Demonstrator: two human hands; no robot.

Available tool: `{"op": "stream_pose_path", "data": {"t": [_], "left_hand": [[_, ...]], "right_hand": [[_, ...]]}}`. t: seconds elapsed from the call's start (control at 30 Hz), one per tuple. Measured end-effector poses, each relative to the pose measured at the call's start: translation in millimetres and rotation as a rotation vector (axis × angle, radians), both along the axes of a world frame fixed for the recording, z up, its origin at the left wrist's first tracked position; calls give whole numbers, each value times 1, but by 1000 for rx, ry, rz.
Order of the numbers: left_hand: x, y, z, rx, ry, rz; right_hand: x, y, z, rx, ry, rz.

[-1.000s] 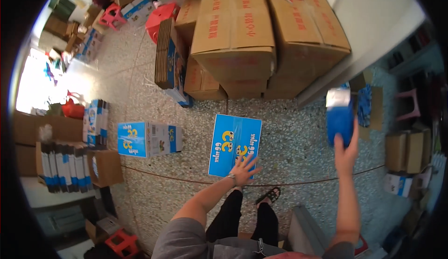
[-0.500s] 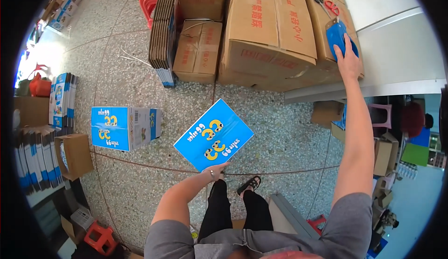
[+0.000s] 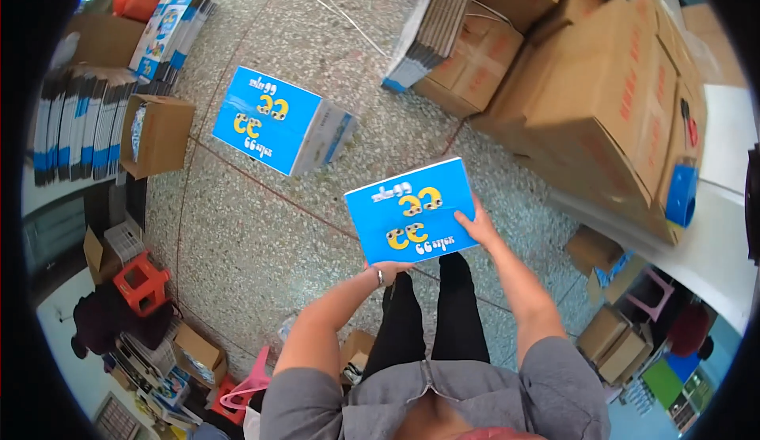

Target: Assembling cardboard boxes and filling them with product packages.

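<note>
A flat-topped blue box (image 3: 372, 218) with yellow cartoon shapes is held in front of my legs. My left hand (image 3: 389, 271) grips its lower edge at the near left, the fingers partly hidden beneath. My right hand (image 3: 480, 226) clasps the right side, thumb on the blue face. On the floor ahead to the left stands a like blue box (image 3: 273, 123) with pale sides. A blue tape dispenser (image 3: 682, 193) sits on the brown cartons to the right, apart from my hands, near red-and-black scissors (image 3: 689, 125).
Big brown cartons (image 3: 582, 107) fill the far right, with a stack of flattened boxes (image 3: 435, 24) beside them. At the left are more flat boxes (image 3: 87, 123), an open carton (image 3: 162, 135) and a red stool (image 3: 142, 283). A white strap (image 3: 348, 20) lies on the floor.
My right hand has let go of the tape dispenser, leaving it on the cartons, and has come to the blue box. The view has turned left; the held box has swung more level.
</note>
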State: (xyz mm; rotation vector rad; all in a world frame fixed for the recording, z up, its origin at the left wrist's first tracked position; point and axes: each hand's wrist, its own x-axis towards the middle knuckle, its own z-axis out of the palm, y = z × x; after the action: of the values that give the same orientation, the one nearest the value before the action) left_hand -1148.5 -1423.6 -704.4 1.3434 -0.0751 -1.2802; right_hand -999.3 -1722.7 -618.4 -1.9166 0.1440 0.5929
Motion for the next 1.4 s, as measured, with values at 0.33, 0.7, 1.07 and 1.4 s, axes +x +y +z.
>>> {"op": "stream_pose_path", "data": {"t": [0.33, 0.7, 1.07, 1.4], "left_hand": [[47, 10, 115, 671, -1412, -1443], [54, 76, 116, 850, -704, -1524], [30, 30, 148, 1014, -859, -873], [-49, -26, 170, 1020, -745, -443]], "right_hand": [[167, 142, 5, 53, -180, 636], [404, 183, 117, -509, -1255, 221], [482, 188, 123, -1384, -612, 603], [488, 196, 122, -1644, -690, 974]]}}
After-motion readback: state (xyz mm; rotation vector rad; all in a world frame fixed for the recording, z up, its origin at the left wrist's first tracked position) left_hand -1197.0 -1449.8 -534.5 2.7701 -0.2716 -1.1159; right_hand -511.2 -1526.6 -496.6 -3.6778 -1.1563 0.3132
